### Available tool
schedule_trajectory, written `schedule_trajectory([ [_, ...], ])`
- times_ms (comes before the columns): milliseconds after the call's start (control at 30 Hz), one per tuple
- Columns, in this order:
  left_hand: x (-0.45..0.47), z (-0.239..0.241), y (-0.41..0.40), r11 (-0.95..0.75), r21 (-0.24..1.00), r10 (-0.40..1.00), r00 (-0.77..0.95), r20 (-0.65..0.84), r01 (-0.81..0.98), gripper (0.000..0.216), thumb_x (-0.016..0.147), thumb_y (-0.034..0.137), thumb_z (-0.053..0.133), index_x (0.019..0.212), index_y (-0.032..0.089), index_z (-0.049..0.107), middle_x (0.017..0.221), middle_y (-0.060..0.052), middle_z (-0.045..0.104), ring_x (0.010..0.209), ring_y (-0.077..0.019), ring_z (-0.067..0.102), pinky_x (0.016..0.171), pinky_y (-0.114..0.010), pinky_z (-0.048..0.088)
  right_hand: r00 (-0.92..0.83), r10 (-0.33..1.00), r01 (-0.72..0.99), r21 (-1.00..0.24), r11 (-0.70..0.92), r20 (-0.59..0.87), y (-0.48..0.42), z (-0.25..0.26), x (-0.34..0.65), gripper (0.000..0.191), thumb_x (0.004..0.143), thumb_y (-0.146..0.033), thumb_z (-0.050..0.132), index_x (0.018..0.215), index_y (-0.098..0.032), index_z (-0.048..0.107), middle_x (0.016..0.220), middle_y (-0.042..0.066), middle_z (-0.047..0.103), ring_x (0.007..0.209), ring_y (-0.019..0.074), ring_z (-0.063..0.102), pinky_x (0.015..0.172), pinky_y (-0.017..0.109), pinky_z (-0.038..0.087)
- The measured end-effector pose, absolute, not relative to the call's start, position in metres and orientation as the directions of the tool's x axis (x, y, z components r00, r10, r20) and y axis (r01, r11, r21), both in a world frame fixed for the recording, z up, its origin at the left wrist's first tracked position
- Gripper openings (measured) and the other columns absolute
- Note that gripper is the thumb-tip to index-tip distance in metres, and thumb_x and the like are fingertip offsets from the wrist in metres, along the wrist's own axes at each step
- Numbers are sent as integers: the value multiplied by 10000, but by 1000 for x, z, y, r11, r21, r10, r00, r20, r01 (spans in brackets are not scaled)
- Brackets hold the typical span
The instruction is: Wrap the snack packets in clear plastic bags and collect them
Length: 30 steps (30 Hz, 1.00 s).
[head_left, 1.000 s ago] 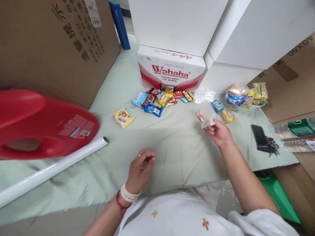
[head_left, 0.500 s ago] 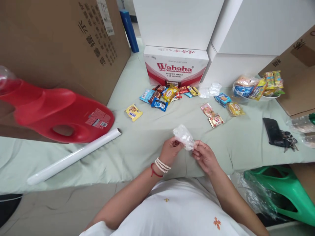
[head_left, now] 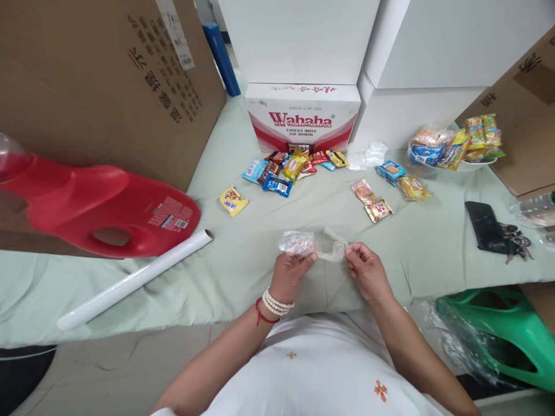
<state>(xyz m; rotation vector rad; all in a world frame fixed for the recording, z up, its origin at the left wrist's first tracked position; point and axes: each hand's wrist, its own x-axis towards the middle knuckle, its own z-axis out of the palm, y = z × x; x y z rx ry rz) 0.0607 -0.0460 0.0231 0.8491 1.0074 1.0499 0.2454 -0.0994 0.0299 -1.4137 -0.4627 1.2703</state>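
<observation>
A crumpled clear plastic bag (head_left: 299, 242) is stretched sideways between my two hands, above the table's near part. My left hand (head_left: 291, 271) pinches its bunched part with thumb and fingers. At its other end, my right hand (head_left: 364, 267) grips a thin, pulled-out edge. Beyond the hands lie a pink packet (head_left: 362, 189) and a red-and-cream packet (head_left: 378, 210), touching each other. A yellow snack packet (head_left: 233, 201) rests alone to the left. Several small wrapped snacks (head_left: 277, 184) are heaped farther back.
Behind the heap stands a Wahaha box (head_left: 303, 118). To the left are a red jug (head_left: 108, 208) and a white roll (head_left: 134, 281). On the right sit a bowl of snacks (head_left: 468, 166), a phone (head_left: 485, 227), keys (head_left: 515, 241) and another clear bag (head_left: 368, 156).
The plastic bag has been drawn out wider from a bunched shape. My left hand has shifted left, and my right hand slightly right, both still gripping the bag.
</observation>
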Motion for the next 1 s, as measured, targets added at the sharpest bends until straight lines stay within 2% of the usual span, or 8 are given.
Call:
schedule_trajectory([
  [200,56,22,-39,400,832,913,86,-400,-385,425,554,470,957,780,166,764,758,-20,730,726,-155,667,745,-315,572,301,819,-458,-827,-325,-488,-126,25,227,420,717,-545,853,802,-213,611,728,-31,567,523,68,361,410,183,267],
  [300,53,25,-41,418,829,908,169,-383,-370,377,597,455,934,784,173,770,784,-29,738,735,-152,664,750,-306,573,-83,841,-150,-827,-541,-535,-156,34,235,363,806,-551,774,792,-212,644,699,-16,612,512,90,433,431,205,321],
  [367,52,28,-43,419,848,905,223,-362,-324,331,657,448,897,803,176,775,803,-34,741,749,-155,665,762,-306,570,-273,817,125,-861,-493,-508,-170,48,254,311,866,-508,728,799,-208,688,695,-2,645,574,119,517,501,223,387],
  [500,57,32,-49,359,928,890,337,-306,-103,259,770,420,797,865,179,791,741,-30,722,702,-159,641,723,-297,536,-27,949,329,-899,-288,-314,-160,81,288,298,957,-489,621,909,-211,718,732,9,652,650,140,546,603,252,438],
  [600,64,35,-55,242,970,881,415,-226,15,205,799,382,749,854,189,791,793,-45,733,739,-177,646,725,-303,519,81,993,416,-903,-107,-80,-128,87,279,331,856,-461,763,1093,-235,716,998,45,699,885,189,610,798,295,490],
  [667,66,38,-58,171,985,896,411,-166,24,170,816,352,720,838,195,782,839,-52,737,795,-184,650,767,-308,513,-8,998,366,-930,-48,-55,-108,80,263,324,843,-452,774,1085,-242,726,1065,51,705,961,208,618,863,317,487],
  [800,53,44,-53,251,961,930,306,-205,-117,144,803,336,709,772,196,719,820,-33,709,802,-171,636,782,-302,521,49,982,29,-982,-186,-184,-89,62,248,266,887,-497,730,902,-231,712,812,3,661,739,154,572,713,276,461],
  [1000,36,51,-34,450,819,890,250,-381,-355,259,741,410,772,749,191,633,923,-54,735,900,-206,706,842,-337,550,94,914,-483,-821,-305,-395,-88,54,246,346,763,-505,862,858,-234,667,854,-4,652,766,156,588,699,280,509],
])
